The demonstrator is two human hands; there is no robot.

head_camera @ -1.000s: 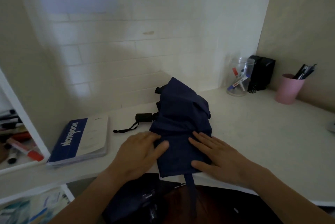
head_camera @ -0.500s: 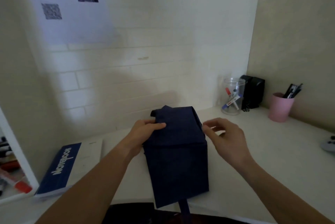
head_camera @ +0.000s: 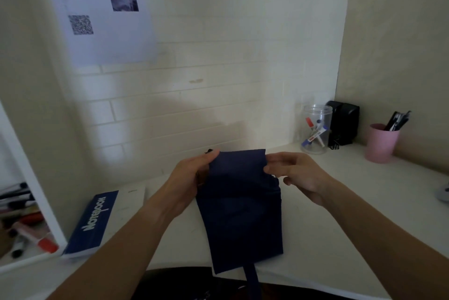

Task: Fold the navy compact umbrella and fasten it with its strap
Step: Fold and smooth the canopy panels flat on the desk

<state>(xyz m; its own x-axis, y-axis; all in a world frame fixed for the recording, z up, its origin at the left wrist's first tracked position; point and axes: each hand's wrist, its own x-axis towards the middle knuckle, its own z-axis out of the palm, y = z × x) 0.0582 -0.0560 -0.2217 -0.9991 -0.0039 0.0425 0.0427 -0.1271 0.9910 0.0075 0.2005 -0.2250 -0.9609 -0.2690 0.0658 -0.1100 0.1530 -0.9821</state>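
Note:
The navy compact umbrella (head_camera: 240, 209) hangs in front of me above the white desk (head_camera: 340, 226), its fabric flattened into a rectangular panel. My left hand (head_camera: 192, 175) grips its upper left edge, thumb on top of the cloth. My right hand (head_camera: 294, 173) pinches the upper right edge with its fingertips. The navy strap (head_camera: 251, 280) dangles from the bottom edge, past the desk's front. The handle is hidden behind the fabric.
A blue and white notebook (head_camera: 102, 222) lies at the left. At the back right stand a clear jar of markers (head_camera: 315, 129), a black box (head_camera: 343, 123) and a pink cup of pens (head_camera: 381, 143). A white shelf with markers (head_camera: 26, 234) is far left.
Both hands left the flattened fabric near the desk edge, moved to the umbrella's far end and lifted it. The view tilted upward.

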